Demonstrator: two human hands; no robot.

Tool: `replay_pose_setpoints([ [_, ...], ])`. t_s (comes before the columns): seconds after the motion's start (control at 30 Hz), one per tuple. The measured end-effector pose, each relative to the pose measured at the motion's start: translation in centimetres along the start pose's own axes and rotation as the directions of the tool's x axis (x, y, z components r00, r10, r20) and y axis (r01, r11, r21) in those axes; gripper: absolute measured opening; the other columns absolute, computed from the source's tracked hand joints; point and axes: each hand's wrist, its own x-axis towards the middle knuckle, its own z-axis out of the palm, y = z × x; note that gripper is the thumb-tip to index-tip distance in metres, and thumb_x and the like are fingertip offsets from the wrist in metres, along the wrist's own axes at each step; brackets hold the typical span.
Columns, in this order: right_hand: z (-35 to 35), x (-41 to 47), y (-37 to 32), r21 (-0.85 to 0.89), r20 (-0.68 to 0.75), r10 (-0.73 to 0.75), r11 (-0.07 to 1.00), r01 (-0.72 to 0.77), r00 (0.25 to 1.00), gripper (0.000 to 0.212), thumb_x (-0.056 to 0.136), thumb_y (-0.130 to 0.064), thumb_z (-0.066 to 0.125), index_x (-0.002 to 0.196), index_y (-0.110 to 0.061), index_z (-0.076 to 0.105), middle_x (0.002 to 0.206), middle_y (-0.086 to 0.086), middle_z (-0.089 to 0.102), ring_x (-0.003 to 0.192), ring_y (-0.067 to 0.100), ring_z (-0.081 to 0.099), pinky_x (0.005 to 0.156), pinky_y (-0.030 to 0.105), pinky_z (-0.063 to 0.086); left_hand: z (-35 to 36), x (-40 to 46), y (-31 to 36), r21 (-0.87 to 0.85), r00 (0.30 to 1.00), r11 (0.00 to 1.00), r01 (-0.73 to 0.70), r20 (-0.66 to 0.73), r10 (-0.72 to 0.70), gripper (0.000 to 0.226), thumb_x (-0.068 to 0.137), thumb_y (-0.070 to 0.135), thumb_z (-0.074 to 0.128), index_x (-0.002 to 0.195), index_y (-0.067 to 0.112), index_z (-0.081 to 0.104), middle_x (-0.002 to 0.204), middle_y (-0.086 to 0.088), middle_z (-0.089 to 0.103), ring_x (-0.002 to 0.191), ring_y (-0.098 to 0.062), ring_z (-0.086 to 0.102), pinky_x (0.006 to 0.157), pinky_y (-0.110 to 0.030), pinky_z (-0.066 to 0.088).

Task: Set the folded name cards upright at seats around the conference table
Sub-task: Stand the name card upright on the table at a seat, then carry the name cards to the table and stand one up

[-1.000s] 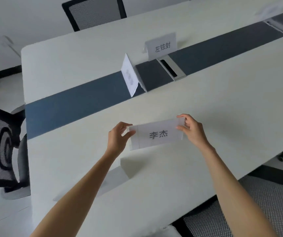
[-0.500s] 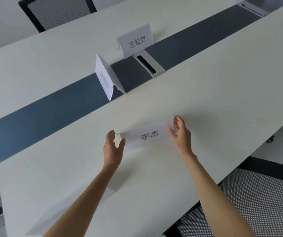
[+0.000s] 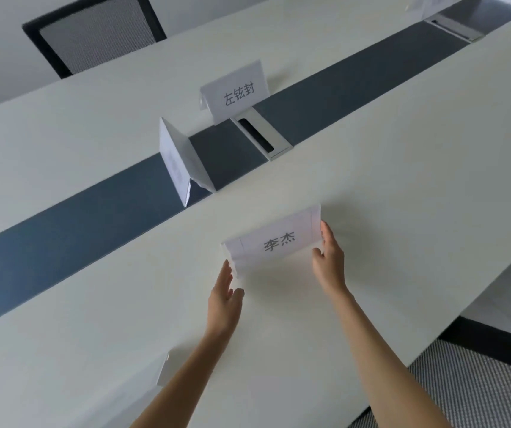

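A white folded name card with two dark characters (image 3: 275, 242) stands upright on the white conference table (image 3: 93, 304), its printed face toward me. My right hand (image 3: 328, 261) pinches the card's right end, thumb in front and fingers along the edge. My left hand (image 3: 224, 291) is open just below the card's left corner, palm facing it, fingertips almost touching. Two more folded cards stand on the dark centre strip: one with three characters (image 3: 235, 94) faces me, one (image 3: 180, 162) is seen side-on.
A metal cable box (image 3: 263, 137) sits in the dark strip (image 3: 62, 230) between the two far cards. A flat white sheet (image 3: 163, 369) lies under my left forearm. Mesh chairs stand at the far side (image 3: 93, 32) and at the near right (image 3: 479, 387).
The card went from being held in the air by both hands down onto the table. My left hand has let go and opened; my right hand stays on the right end.
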Motion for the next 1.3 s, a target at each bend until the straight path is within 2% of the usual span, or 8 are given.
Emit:
replay_pose_setpoints([
  [0.27, -1.2, 9.9, -0.9, 0.014, 0.000, 0.026, 1.000, -0.026, 1.000, 0.063, 0.080, 0.009, 0.036, 0.140, -0.009, 0.030, 0.141, 0.015, 0.042, 0.129, 0.028, 0.040, 0.103, 0.030, 0.031, 5.0, 6.2, 4.1, -0.111, 0.998, 0.994, -0.016, 0.066, 0.023, 0.071, 0.086, -0.006, 0.040, 0.144, 0.024, 0.014, 0.146, -0.006, 0.037, 0.133, -0.015, 0.035, 0.095, -0.025, 0.031],
  [0.5, -0.6, 15.1, -1.5, 0.004, 0.024, 0.028, 1.000, -0.028, 0.999, 0.059, 0.080, 0.000, 0.039, 0.138, -0.011, 0.034, 0.140, 0.009, 0.046, 0.122, 0.030, 0.044, 0.104, 0.039, 0.036, 6.9, 10.5, 6.0, -0.087, 0.998, 0.996, -0.036, 0.050, 0.041, 0.067, 0.085, -0.006, 0.041, 0.144, 0.016, 0.018, 0.150, -0.006, 0.031, 0.138, -0.019, 0.031, 0.113, -0.034, 0.028],
  [0.6, -0.8, 16.8, -1.8, 0.019, 0.031, 0.038, 0.999, -0.039, 0.999, 0.061, 0.076, -0.006, 0.038, 0.137, -0.014, 0.035, 0.122, 0.008, 0.055, 0.098, 0.023, 0.046, 0.094, 0.034, 0.039, 7.6, 11.7, 6.9, -0.084, 0.996, 0.995, -0.059, 0.065, 0.064, 0.068, 0.084, -0.007, 0.041, 0.144, 0.018, 0.018, 0.147, -0.002, 0.034, 0.136, -0.016, 0.031, 0.108, -0.027, 0.028],
  [0.8, -1.8, 19.2, -2.3, 0.004, 0.036, 0.019, 1.000, -0.019, 0.999, 0.060, 0.079, 0.003, 0.034, 0.136, -0.015, 0.034, 0.098, 0.000, 0.046, 0.086, 0.020, 0.044, 0.075, 0.024, 0.033, 9.3, 13.8, 8.2, -0.023, 0.987, 0.994, -0.102, 0.123, 0.104, 0.072, 0.083, -0.006, 0.040, 0.144, 0.025, 0.016, 0.122, 0.016, 0.034, 0.116, -0.005, 0.037, 0.088, -0.017, 0.035],
  [0.87, -2.0, 19.8, -2.4, -0.022, 0.042, -0.013, 1.000, 0.014, 0.999, 0.061, 0.077, 0.005, 0.034, 0.135, -0.015, 0.033, 0.102, 0.004, 0.050, 0.087, 0.020, 0.044, 0.074, 0.025, 0.033, 9.8, 14.4, 8.4, 0.007, 0.985, 0.993, -0.115, 0.131, 0.114, 0.073, 0.083, -0.003, 0.040, 0.143, 0.028, 0.016, 0.120, 0.019, 0.037, 0.102, 0.002, 0.043, 0.072, -0.010, 0.036],
  [1.03, -2.1, 20.4, -2.1, -0.035, 0.047, -0.044, 0.998, 0.045, 0.998, 0.060, 0.075, 0.006, 0.033, 0.131, -0.016, 0.034, 0.118, 0.011, 0.056, 0.083, 0.022, 0.045, 0.070, 0.026, 0.033, 10.4, 14.9, 8.4, 0.031, 0.985, 0.992, -0.125, 0.125, 0.120, 0.074, 0.081, -0.001, 0.040, 0.142, 0.033, 0.018, 0.096, 0.037, 0.041, 0.072, 0.013, 0.043, 0.064, -0.002, 0.036],
  [1.1, -2.0, 20.6, -2.0, -0.037, 0.052, -0.040, 0.998, 0.042, 0.998, 0.062, 0.076, 0.005, 0.033, 0.133, -0.018, 0.032, 0.113, 0.009, 0.055, 0.082, 0.022, 0.044, 0.070, 0.026, 0.033, 10.4, 15.0, 8.3, 0.019, 0.983, 0.990, -0.141, 0.118, 0.137, 0.074, 0.082, -0.004, 0.039, 0.143, 0.032, 0.017, 0.102, 0.039, 0.040, 0.077, 0.014, 0.045, 0.066, 0.001, 0.036],
  [1.3, -2.0, 20.9, -1.6, -0.069, 0.064, -0.040, 0.997, 0.044, 0.997, 0.067, 0.076, 0.005, 0.032, 0.137, -0.021, 0.027, 0.102, -0.001, 0.044, 0.076, 0.022, 0.042, 0.057, 0.025, 0.032, 10.1, 15.2, 8.0, -0.005, 0.979, 0.989, -0.151, 0.137, 0.150, 0.073, 0.081, 0.000, 0.040, 0.144, 0.028, 0.015, 0.128, 0.020, 0.034, 0.128, -0.010, 0.036, 0.094, -0.024, 0.031],
])
